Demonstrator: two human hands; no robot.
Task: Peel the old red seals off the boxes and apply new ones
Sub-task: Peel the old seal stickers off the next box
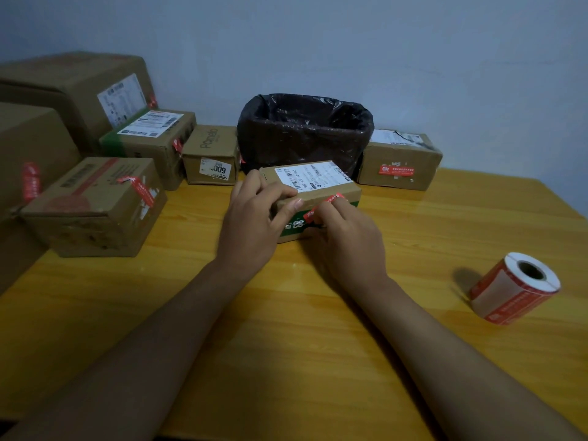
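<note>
1. Two hands are on one small box (313, 192), which sits on the desk (286, 329) right in front of the black-lined bin (304, 128). That bin is my landmark for everything below.
2. Left hand (254, 218) wraps the box's left end: fingers over the top edge, thumb lying along the near top edge. So that grip is clamped on the box itself.
3. Right hand (343, 230) is at the box's near face, pinching the red seal (324, 205) between its fingertips. The seal runs from the pinch up and over the near top edge of the box, and the part by the fingers looks lifted off the cardboard, though I can't tell how much of it is loose.
4. The box has a white shipping label (310, 178) on top, on the side towards the bin, and green print on the near face, partly hidden behind the hands.
5. Roll of new seals (515, 288) lies on its side on the desk, well to the right of the bin and nearer the camera, well apart from both hands.
6. Just right of the bin is another box (399, 162) with a red seal on its front face.
7. Left of the bin there's a cluster of boxes (95, 186), several showing red seals on their corners, with the biggest ones furthest left.
</note>
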